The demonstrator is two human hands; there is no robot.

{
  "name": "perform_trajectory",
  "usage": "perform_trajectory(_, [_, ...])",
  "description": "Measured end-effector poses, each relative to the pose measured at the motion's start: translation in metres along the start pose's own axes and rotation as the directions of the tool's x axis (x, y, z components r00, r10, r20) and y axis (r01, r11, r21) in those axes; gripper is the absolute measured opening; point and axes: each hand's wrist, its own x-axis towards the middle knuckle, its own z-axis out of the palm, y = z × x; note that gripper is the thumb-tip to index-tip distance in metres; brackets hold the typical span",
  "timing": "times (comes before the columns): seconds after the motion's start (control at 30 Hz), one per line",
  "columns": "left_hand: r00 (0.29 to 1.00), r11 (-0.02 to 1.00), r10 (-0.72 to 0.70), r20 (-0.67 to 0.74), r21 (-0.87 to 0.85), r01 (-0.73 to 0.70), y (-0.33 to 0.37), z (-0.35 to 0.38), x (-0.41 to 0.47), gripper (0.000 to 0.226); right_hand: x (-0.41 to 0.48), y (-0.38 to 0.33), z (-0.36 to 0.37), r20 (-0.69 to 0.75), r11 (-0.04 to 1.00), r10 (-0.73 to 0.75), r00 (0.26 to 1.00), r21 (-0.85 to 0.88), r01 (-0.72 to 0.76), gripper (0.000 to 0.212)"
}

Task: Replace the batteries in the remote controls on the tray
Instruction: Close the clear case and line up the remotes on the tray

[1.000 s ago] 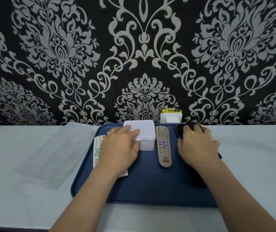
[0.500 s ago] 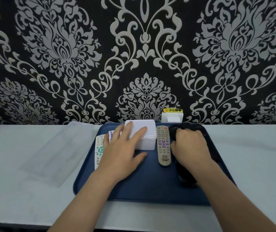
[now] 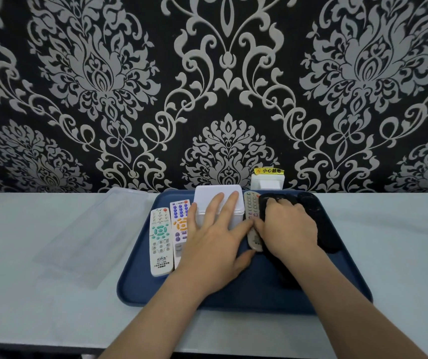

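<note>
Scene layout: all remote controls lie on the blue tray [image 3: 246,288], which sits on the pale surface [image 3: 389,255] against the patterned wall.

1. Left hand [image 3: 215,242]: your hand is wide open and holds nothing. The fingers are straight and spread, and they rest on the lid of the white box [image 3: 205,195] at the far middle of the tray. The thumb points right, just beside the near end of the grey remote [image 3: 249,208].

2. Right hand [image 3: 288,229]: your fingers are curled over the far end of a black remote [image 3: 290,200] and grip it. The palm covers most of its body. The thumb side of the hand touches the edge of the grey remote, which lies lengthwise between the white box and the black remote.

3. Other remotes: a white remote with green buttons [image 3: 159,242] lies lengthwise at the left edge of the tray. A white remote with orange and purple buttons [image 3: 180,221] lies just beside it, with its near end hidden under your left hand. A second black remote [image 3: 311,211] lies to the right of your right hand.

4. Off the tray: a clear plastic lid [image 3: 96,234] lies flat on the surface to the left. A white wall box with a yellow label [image 3: 267,180] stands behind the tray's far edge.
</note>
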Motion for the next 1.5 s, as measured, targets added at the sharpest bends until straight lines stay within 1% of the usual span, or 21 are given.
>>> perform_trajectory(0.07, [0.999, 1.000, 0.029, 0.016, 0.009, -0.029, 0.003, 0.003, 0.003, 0.060, 0.001, 0.001, -0.002, 0.029, 0.999, 0.020, 0.999, -0.043, -0.018, 0.045])
perform_trajectory(0.13, [0.999, 1.000, 0.014, 0.038, 0.027, -0.015, 0.005, 0.002, 0.006, 0.054, 0.000, 0.001, -0.005, 0.058, 0.996, 0.015, 0.998, -0.089, -0.010, 0.043])
perform_trajectory(0.2, [0.999, 0.999, -0.041, 0.035, 0.011, 0.041, 0.003, -0.001, 0.008, 0.042, -0.002, -0.001, -0.005, 0.090, 0.986, -0.064, 0.994, -0.151, 0.077, 0.038])
perform_trajectory(0.3, [0.995, 0.997, -0.071, 0.066, -0.016, 0.072, -0.005, -0.003, 0.008, 0.040, -0.002, -0.001, 0.003, 0.101, 0.975, -0.147, 0.984, -0.153, 0.162, 0.044])
perform_trajectory(0.37, [0.997, 0.999, -0.034, 0.062, -0.014, 0.035, -0.008, -0.004, 0.004, 0.049, -0.001, 0.002, 0.009, 0.102, 0.986, -0.105, 0.989, -0.121, 0.117, 0.053])
perform_trajectory(0.43, [0.996, 0.999, -0.039, 0.074, -0.028, 0.041, -0.011, -0.006, -0.004, 0.066, -0.002, 0.006, 0.013, 0.125, 0.991, -0.065, 0.990, -0.107, 0.078, 0.058])
perform_trajectory(0.57, [0.964, 0.969, -0.245, 0.107, 0.009, 0.246, -0.033, -0.016, -0.028, 0.097, -0.001, 0.013, 0.015, 0.094, 0.998, -0.049, 0.994, -0.032, 0.052, 0.052])
perform_trajectory(0.63, [0.924, 0.936, -0.348, 0.157, 0.010, 0.351, -0.047, -0.015, -0.040, 0.103, -0.002, 0.017, 0.009, 0.037, 1.000, -0.003, 0.999, -0.021, 0.004, 0.053])
perform_trajectory(0.7, [0.897, 0.916, -0.388, 0.211, -0.018, 0.401, -0.056, -0.012, -0.048, 0.101, -0.004, 0.022, 0.005, 0.031, 0.997, 0.078, 0.996, -0.024, -0.078, 0.059])
perform_trajectory(0.8, [0.913, 0.934, -0.336, 0.229, -0.042, 0.355, -0.064, -0.009, -0.050, 0.094, -0.005, 0.026, 0.004, 0.104, 0.994, 0.107, 0.989, 0.011, -0.109, 0.068])
perform_trajectory(0.9, [0.935, 0.948, -0.279, 0.219, -0.089, 0.304, -0.076, -0.008, -0.042, 0.089, -0.006, 0.024, 0.006, 0.133, 0.999, 0.033, 0.991, 0.017, -0.036, 0.068])
perform_trajectory(0.97, [0.940, 0.950, -0.265, 0.215, -0.112, 0.293, -0.084, -0.008, -0.037, 0.087, -0.007, 0.021, 0.007, 0.205, 1.000, -0.013, 0.979, -0.005, 0.014, 0.071])
perform_trajectory(1.03, [0.941, 0.947, -0.264, 0.211, -0.128, 0.294, -0.089, -0.007, -0.033, 0.088, -0.007, 0.019, 0.008, 0.297, 1.000, -0.025, 0.955, -0.007, 0.028, 0.077])
perform_trajectory(1.1, [0.949, 0.949, -0.251, 0.193, -0.147, 0.281, -0.090, -0.007, -0.031, 0.092, -0.006, 0.020, 0.008, 0.331, 1.000, -0.025, 0.943, 0.010, 0.023, 0.079])
perform_trajectory(1.13, [0.958, 0.955, -0.228, 0.176, -0.152, 0.255, -0.089, -0.007, -0.030, 0.094, -0.005, 0.020, 0.008, 0.317, 0.999, -0.027, 0.948, 0.031, 0.018, 0.077])
perform_trajectory(1.2, [0.976, 0.974, -0.163, 0.141, -0.134, 0.182, -0.087, -0.008, -0.027, 0.091, -0.005, 0.020, 0.006, 0.204, 0.996, -0.066, 0.977, 0.080, 0.050, 0.070])
perform_trajectory(1.27, [0.985, 0.989, -0.112, 0.134, -0.081, 0.124, -0.084, -0.007, -0.025, 0.083, -0.008, 0.016, 0.002, 0.083, 0.978, -0.183, 0.980, 0.115, 0.173, 0.060])
perform_trajectory(1.3, [0.985, 0.991, -0.104, 0.139, -0.070, 0.114, -0.082, -0.006, -0.023, 0.081, -0.009, 0.013, 0.001, 0.075, 0.963, -0.249, 0.966, 0.125, 0.239, 0.056])
perform_trajectory(1.37, [0.981, 0.988, -0.110, 0.159, -0.086, 0.125, -0.080, -0.002, -0.022, 0.077, -0.014, 0.004, 0.002, 0.144, 0.945, -0.319, 0.937, 0.119, 0.304, 0.056])
perform_trajectory(1.43, [0.979, 0.985, -0.118, 0.163, -0.107, 0.137, -0.079, -0.002, -0.022, 0.076, -0.016, -0.001, 0.005, 0.197, 0.947, -0.320, 0.927, 0.078, 0.311, 0.061])
perform_trajectory(1.5, [0.981, 0.984, -0.121, 0.155, -0.110, 0.138, -0.077, -0.002, -0.021, 0.074, -0.017, -0.003, 0.005, 0.186, 0.952, -0.304, 0.934, 0.041, 0.302, 0.065])
